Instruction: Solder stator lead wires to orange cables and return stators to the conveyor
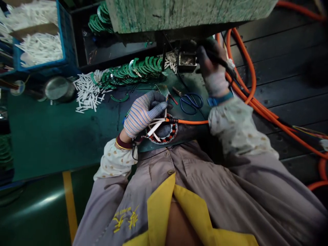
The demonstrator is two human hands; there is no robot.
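My left hand [143,112], in a blue-striped glove with dark fingertips, is closed in a pinch on thin wires [167,99] above a ring-shaped motor stator [174,131]. White sleeves [155,128] lie across the stator's copper and black windings. An orange cable [193,122] runs from these wires to the right, under my right forearm. My right hand [214,70], gloved and blurred, is raised beside a small metal box [187,62]. Its fingers seem wrapped round something dark and long, too blurred to name. Blue-handled scissors [191,102] lie between my hands.
A row of green curved boards [138,70] and a pile of white tubes [88,90] lie behind my left hand. A blue crate [69,44] holds more tubes. A round metal tin [59,89] stands nearby. Overhead juts a worn block [189,15]. Thick orange cables [252,99] lie at right.
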